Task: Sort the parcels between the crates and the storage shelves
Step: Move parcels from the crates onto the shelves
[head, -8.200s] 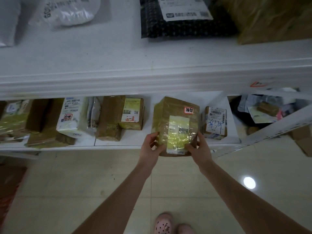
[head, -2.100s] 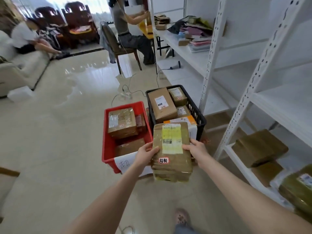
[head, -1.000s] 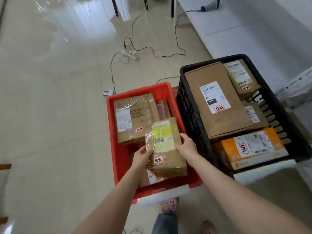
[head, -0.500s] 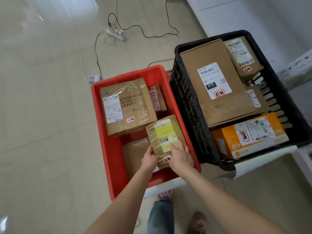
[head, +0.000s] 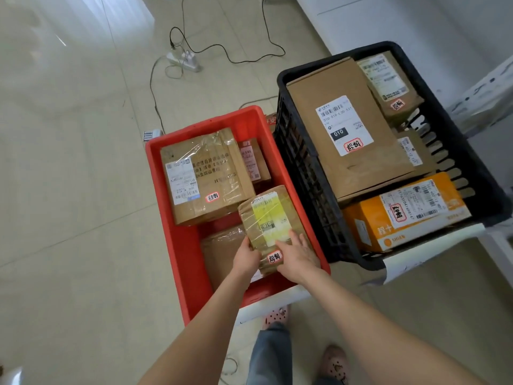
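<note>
A taped brown parcel with a yellow label (head: 270, 218) lies tilted inside the red crate (head: 172, 226), resting on a flat brown parcel (head: 222, 251) and against the crate's right wall. My left hand (head: 247, 257) grips its near left edge. My right hand (head: 297, 255) lies flat on its near right end. A larger taped box (head: 205, 173) fills the crate's far half, with a small pink-labelled parcel (head: 254, 162) beside it. The black crate (head: 302, 168) to the right holds a big brown box (head: 341, 129), an orange box (head: 405, 215) and smaller parcels.
A power strip (head: 184, 59) with black cables lies on the tiled floor beyond the crates. A white shelf base (head: 416, 29) runs along the right. Paper sheets hang over both crates' near rims. My feet stand just behind the red crate.
I carried the yellow-labelled parcel from the shelf to the crates and lowered it into the red crate. Over the last half second it settled and my hands stayed on it.
</note>
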Motion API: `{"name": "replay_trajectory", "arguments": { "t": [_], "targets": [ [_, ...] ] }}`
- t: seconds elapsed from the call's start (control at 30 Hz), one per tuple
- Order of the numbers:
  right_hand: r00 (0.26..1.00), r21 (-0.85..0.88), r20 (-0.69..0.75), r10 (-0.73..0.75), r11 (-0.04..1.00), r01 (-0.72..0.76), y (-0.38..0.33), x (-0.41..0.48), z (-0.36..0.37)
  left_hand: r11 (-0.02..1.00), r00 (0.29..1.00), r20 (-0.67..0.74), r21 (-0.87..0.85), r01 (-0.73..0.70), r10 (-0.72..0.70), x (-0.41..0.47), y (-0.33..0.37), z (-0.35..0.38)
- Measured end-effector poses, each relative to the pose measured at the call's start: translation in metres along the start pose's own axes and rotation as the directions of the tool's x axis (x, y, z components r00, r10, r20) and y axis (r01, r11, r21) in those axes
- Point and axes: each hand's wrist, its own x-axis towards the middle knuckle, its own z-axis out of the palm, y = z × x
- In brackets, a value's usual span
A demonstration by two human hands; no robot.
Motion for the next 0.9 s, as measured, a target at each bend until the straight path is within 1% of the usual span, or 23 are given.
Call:
{"name": "replay_trajectory", "arguments": {
  "t": [0.13,0.2,0.23,0.3,0.4,0.5,0.57,0.63,0.73,0.83,0.9],
  "targets": [
    [0.996,0.026,-0.090,0.011,1.000,-0.009,0.003,-0.013,-0.005,0.978,0.998,-0.057,0.209,-0.007,0.019,-0.010,0.009,-0.001],
    [0.990,0.043,-0.138,0.024,0.999,-0.019,0.003,-0.023,-0.014,0.932,0.996,-0.082,0.362,0.002,0.030,-0.016,0.022,-0.006],
    [0.986,0.055,-0.161,0.032,0.998,-0.024,0.002,-0.028,-0.021,0.893,0.994,-0.087,0.450,-0.016,0.062,-0.020,0.031,-0.008],
    [0.974,0.087,-0.223,0.034,0.996,-0.015,0.000,-0.041,-0.035,0.795,0.979,-0.093,0.599,-0.092,0.183,-0.030,0.053,-0.008],
    [0.936,0.121,-0.352,0.020,0.992,0.024,0.004,-0.061,-0.059,0.623,0.910,-0.070,0.750,-0.222,0.409,-0.046,0.094,-0.001],
    [0.892,0.148,-0.449,0.054,0.989,0.014,0.025,-0.086,-0.085,0.478,0.833,0.011,0.815,-0.329,0.554,-0.069,0.139,0.019],
    [0.860,0.184,-0.497,0.113,0.983,-0.023,0.047,-0.107,-0.101,0.358,0.791,0.108,0.849,-0.388,0.602,-0.089,0.166,0.042],
    [0.823,0.222,-0.539,0.179,0.973,-0.066,0.075,-0.133,-0.114,0.214,0.737,0.223,0.868,-0.448,0.638,-0.113,0.185,0.072],
    [0.764,0.266,-0.588,0.267,0.955,-0.129,0.125,-0.179,-0.124,0.022,0.662,0.379,0.858,-0.513,0.646,-0.156,0.200,0.126],
    [0.676,0.345,-0.635,0.375,0.920,-0.186,0.178,-0.236,-0.122,-0.128,0.573,0.504,0.812,-0.569,0.646,-0.206,0.201,0.188],
    [0.636,0.390,-0.639,0.433,0.895,-0.218,0.213,-0.278,-0.114,-0.216,0.512,0.588,0.762,-0.611,0.626,-0.243,0.195,0.230]
  ]
}}
